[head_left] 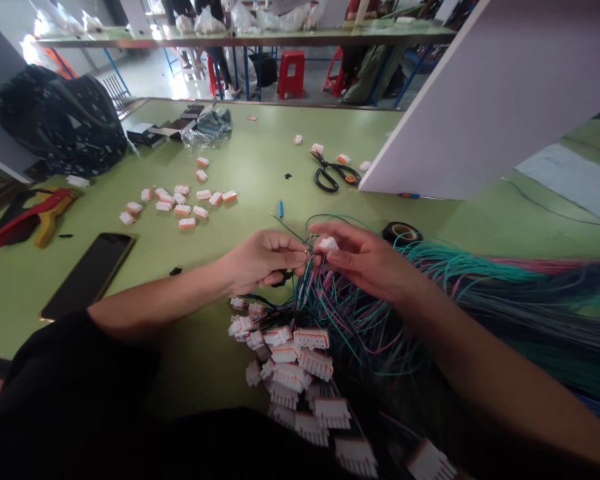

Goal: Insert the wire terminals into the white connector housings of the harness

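Observation:
My left hand (273,257) pinches the end of a thin wire at the middle of the green table. Close beside it, my right hand (363,257) holds a small white connector housing (328,245) between thumb and fingers. The fingertips of both hands nearly meet. Under them runs a bundle of teal, pink and dark wires (350,320), spreading off to the right. Several white connectors with orange strips (313,339) hang at the near end of the bundle, in front of my body. Whether the wire end touches the housing I cannot tell.
Loose white-orange connectors (183,210) lie left of centre. Black scissors (330,177) rest near a white upright panel (460,107). Black tape (403,233) is right of my right hand. Further left are a phone (90,277), a red-yellow tool (30,217) and a dark bag (63,120).

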`<state>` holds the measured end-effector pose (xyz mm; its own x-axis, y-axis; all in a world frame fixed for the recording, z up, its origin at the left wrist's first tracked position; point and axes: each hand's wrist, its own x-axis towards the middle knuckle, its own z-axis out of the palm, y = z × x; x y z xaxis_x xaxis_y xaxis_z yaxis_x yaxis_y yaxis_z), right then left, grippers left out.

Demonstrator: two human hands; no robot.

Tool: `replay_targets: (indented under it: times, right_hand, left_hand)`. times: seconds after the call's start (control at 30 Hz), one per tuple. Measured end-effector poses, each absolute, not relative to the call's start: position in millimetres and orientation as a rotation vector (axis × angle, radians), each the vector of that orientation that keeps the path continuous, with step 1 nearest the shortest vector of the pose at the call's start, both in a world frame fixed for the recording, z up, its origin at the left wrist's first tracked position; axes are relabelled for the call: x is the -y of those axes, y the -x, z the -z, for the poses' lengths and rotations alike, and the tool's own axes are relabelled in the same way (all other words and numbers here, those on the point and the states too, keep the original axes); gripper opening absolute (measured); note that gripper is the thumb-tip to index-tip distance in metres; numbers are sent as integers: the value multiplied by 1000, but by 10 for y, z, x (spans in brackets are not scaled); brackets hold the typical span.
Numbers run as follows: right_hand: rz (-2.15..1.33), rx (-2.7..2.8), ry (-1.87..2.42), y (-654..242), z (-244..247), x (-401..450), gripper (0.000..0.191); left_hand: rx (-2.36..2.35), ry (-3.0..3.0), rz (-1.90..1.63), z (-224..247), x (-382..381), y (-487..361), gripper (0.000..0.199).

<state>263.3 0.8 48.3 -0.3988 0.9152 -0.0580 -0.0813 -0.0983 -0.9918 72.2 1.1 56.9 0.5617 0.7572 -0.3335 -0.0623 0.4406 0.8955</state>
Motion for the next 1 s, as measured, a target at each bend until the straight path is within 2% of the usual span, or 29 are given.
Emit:
replay_targets:
  times: [0.13, 0.6, 1.0]
  right_hand:
    - [-1659, 1201, 1046, -2581, -484, -21, 30]
    - [-1648, 1237, 1066, -2503, -476, 28, 29]
    - [-1521, 1316, 1100, -2506, -458, 57, 18]
  left_hand:
    - [-891, -1001, -609, -563, -13, -738, 14]
    - [-884, -962, -584, -581, -15, -761, 20]
    - [-936, -949, -572, -615, -5, -769, 25]
